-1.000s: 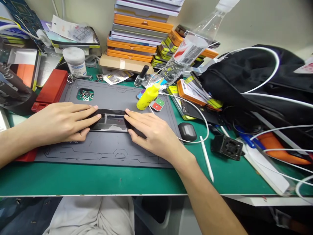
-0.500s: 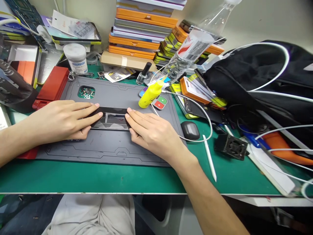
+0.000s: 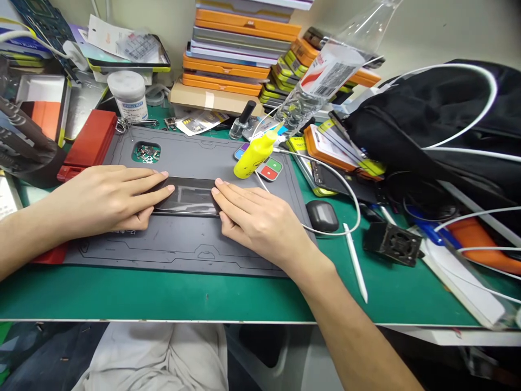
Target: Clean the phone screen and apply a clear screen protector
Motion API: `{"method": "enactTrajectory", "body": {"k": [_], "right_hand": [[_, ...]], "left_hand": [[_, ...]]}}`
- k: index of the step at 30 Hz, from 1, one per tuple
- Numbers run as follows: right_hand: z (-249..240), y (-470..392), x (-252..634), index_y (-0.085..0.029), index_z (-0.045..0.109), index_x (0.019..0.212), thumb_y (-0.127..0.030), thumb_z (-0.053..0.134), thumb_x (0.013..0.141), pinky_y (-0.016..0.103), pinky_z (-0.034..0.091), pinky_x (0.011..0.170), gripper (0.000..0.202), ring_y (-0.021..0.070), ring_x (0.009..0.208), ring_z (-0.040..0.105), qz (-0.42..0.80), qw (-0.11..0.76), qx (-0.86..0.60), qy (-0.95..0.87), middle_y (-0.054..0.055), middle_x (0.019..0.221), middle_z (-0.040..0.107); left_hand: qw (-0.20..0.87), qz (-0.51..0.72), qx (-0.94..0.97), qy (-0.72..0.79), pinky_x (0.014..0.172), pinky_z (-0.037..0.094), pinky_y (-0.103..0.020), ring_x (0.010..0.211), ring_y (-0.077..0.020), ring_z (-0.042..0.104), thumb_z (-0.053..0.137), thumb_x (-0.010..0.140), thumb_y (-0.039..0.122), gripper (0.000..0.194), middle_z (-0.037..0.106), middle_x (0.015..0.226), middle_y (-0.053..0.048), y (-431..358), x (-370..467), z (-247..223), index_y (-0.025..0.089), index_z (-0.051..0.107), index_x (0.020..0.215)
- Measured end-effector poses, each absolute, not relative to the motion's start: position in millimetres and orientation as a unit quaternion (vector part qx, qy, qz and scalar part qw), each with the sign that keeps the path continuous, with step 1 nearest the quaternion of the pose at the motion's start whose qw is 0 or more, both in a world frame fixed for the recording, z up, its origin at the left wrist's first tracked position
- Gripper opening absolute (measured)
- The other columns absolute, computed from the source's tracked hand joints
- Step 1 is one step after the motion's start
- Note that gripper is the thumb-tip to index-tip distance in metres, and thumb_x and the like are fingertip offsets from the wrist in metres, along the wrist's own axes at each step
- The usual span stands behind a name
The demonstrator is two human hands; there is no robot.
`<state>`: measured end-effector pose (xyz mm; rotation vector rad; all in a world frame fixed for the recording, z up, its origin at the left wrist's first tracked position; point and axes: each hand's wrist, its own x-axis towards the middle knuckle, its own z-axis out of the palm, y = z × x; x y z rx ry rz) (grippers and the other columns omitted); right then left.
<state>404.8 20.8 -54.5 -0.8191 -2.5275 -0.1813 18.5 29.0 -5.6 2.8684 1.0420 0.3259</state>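
Dark glossy panel (image 3: 189, 196) lies between left hand (image 3: 112, 198) and right hand (image 3: 260, 220), fingers on both ends (phone-like, reflections blur it). Both hands flattish, fingers close together.

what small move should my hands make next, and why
Probably press lightly along the phone and check its edges: the left hand and right hand rest at opposite ends, fingertips on it, and it lies flat on the mat.
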Motion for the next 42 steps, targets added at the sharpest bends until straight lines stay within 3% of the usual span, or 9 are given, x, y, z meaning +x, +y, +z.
{"method": "enactTrajectory", "body": {"k": [11, 15, 19, 24, 29, 35, 39, 42], "right_hand": [[-52, 20, 406, -0.022, 0.088, 0.167, -0.013, 0.06, 0.126, 0.052, 0.079, 0.128, 0.05, 0.0348, 0.153, 0.092, -0.007, 0.264, -0.34, -0.902, 0.015, 0.171, 0.088], [-56, 21, 407, -0.023, 0.086, 0.169, -0.02, 0.051, 0.133, 0.053, 0.077, 0.129, 0.051, 0.0336, 0.154, 0.092, 0.019, 0.271, -0.377, -0.886, 0.014, 0.168, 0.091], [-57, 22, 406, -0.024, 0.084, 0.172, -0.025, 0.048, 0.136, 0.053, 0.077, 0.129, 0.051, 0.0332, 0.151, 0.093, 0.038, 0.273, -0.396, -0.876, 0.013, 0.169, 0.091], [-46, 17, 414, -0.022, 0.08, 0.177, -0.028, 0.054, 0.136, 0.052, 0.074, 0.135, 0.048, 0.0344, 0.155, 0.091, 0.006, 0.334, -0.382, -0.862, 0.014, 0.173, 0.089], [-45, -10, 421, -0.029, 0.088, 0.162, -0.022, 0.069, 0.131, 0.054, 0.079, 0.117, 0.038, 0.0364, 0.132, 0.098, -0.064, 0.38, -0.426, -0.819, 0.011, 0.144, 0.1], [-69, -23, 431, -0.026, 0.093, 0.135, -0.025, 0.078, 0.128, 0.05, 0.073, 0.09, 0.017, 0.034, 0.104, 0.09, -0.122, 0.331, -0.479, -0.804, 0.012, 0.119, 0.096], [-66, -16, 426, -0.029, 0.093, 0.119, -0.027, 0.076, 0.13, 0.045, 0.072, 0.088, 0.02, 0.0289, 0.098, 0.089, -0.075, 0.38, -0.497, -0.776, 0.007, 0.111, 0.092], [-62, -20, 406, -0.029, 0.094, 0.123, -0.03, 0.076, 0.131, 0.044, 0.074, 0.093, 0.02, 0.0273, 0.102, 0.091, -0.032, 0.393, -0.504, -0.769, 0.007, 0.115, 0.094]], "left_hand": [[0.017, 0.097, 0.934, 0.343, 0.149, 0.067, -0.063, 0.167, -0.037, 0.084, 0.051, 0.13, 0.044, 0.057, 0.085, 0.179, 0.0, 33, 13, -4, 0.041, 0.084, 0.177], [0.029, 0.093, 0.925, 0.367, 0.15, 0.066, -0.06, 0.167, -0.0348, 0.083, 0.038, 0.137, 0.062, 0.065, 0.086, 0.178, 0.002, 33, 16, -1, 0.035, 0.085, 0.174], [0.065, 0.111, 0.917, 0.378, 0.146, 0.069, -0.053, 0.162, -0.0327, 0.086, 0.032, 0.136, 0.081, 0.075, 0.088, 0.175, 0.003, 37, 20, -1, 0.043, 0.086, 0.17], [0.102, 0.151, 0.892, 0.414, 0.142, 0.071, -0.056, 0.151, -0.0344, 0.091, 0.032, 0.137, 0.08, 0.076, 0.093, 0.166, -0.003, 40, 18, -5, 0.039, 0.088, 0.168], [0.129, 0.188, 0.857, 0.463, 0.135, 0.075, -0.052, 0.147, -0.0344, 0.093, 0.037, 0.136, 0.081, 0.074, 0.096, 0.16, -0.001, 43, 15, -9, 0.041, 0.09, 0.168], [0.237, 0.23, 0.804, 0.495, 0.12, 0.081, -0.043, 0.122, -0.0289, 0.1, 0.042, 0.137, 0.076, 0.072, 0.1, 0.145, -0.005, 50, 10, -10, 0.032, 0.094, 0.161], [0.362, 0.306, 0.72, 0.507, 0.122, 0.082, -0.058, 0.14, -0.0401, 0.096, 0.056, 0.128, 0.09, 0.084, 0.096, 0.153, -0.019, 51, 15, -9, 0.022, 0.095, 0.158], [0.387, 0.357, 0.658, 0.537, 0.135, 0.074, -0.068, 0.149, -0.0478, 0.091, 0.065, 0.119, 0.101, 0.093, 0.092, 0.163, -0.021, 50, 19, -6, 0.022, 0.097, 0.154]]}}
